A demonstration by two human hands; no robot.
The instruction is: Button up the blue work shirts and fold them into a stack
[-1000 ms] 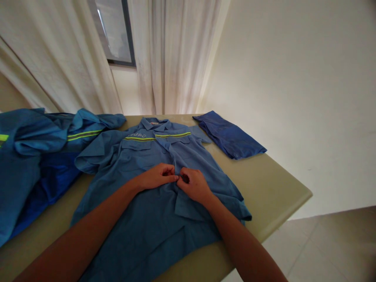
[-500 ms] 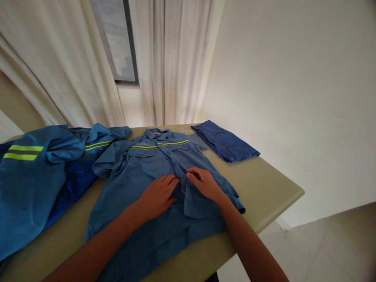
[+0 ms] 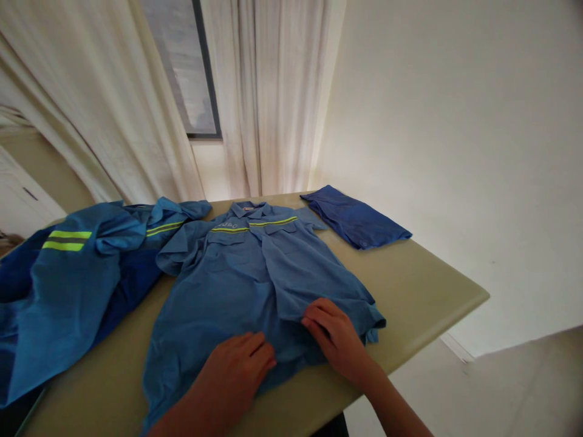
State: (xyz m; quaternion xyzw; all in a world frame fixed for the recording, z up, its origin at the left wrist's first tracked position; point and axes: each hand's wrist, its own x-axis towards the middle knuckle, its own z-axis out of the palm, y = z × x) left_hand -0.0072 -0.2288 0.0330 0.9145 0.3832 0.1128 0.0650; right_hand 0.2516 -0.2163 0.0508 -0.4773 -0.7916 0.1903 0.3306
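A blue short-sleeved work shirt (image 3: 228, 273) lies front up on the table, collar away from me, with yellow reflective stripes and lettering across the chest. Its front hangs unbuttoned in the lower part. My right hand (image 3: 334, 337) pinches the bottom edge of the right-hand front panel. Lower down and to the left, my left hand (image 3: 237, 370) has its fingers curled together on the cloth near the hem. Its fingertips are partly hidden, but they seem to hold the shirt's lower edge.
Other blue work clothes with reflective bands (image 3: 77, 285) lie heaped on the left. A folded dark blue garment (image 3: 355, 215) sits at the table's back right, by the wall (image 3: 455, 152). The beige table (image 3: 423, 279) ends in a corner at right. Curtains (image 3: 282, 91) hang behind.
Both hands have moved down the shirt toward the hem. The right-hand front panel, rumpled and folded before, now lies flatter. The view has shifted slightly.
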